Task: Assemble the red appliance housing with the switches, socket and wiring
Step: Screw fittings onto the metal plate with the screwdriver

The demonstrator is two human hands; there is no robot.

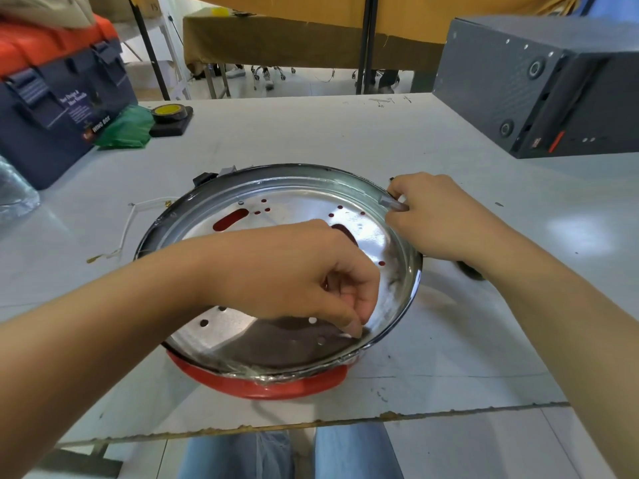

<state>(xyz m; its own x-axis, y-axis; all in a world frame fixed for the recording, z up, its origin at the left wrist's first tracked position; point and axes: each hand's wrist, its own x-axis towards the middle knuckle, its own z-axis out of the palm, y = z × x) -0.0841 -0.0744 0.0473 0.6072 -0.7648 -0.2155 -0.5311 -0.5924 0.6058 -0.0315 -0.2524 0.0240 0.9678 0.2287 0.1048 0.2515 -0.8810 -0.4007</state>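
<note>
The red appliance housing (262, 387) stands on the white table in front of me, with a shiny metal liner pan (290, 198) seated inside it. My left hand (304, 274) reaches into the pan, fingers curled down and fingertips pinched together on something small near the pan's near right floor. My right hand (435, 216) grips a grey tool handle (392, 203) at the pan's right rim. A black switch or socket part (204, 178) shows at the housing's far left edge. White wires with brass terminals (128, 219) lie on the table to the left.
A navy toolbox with an orange lid (58, 108) stands far left, with a green bag (128, 127) and a tape roll on a black block (171, 115) beside it. A dark grey machine box (539, 84) sits far right. The table's front edge (311, 423) is chipped.
</note>
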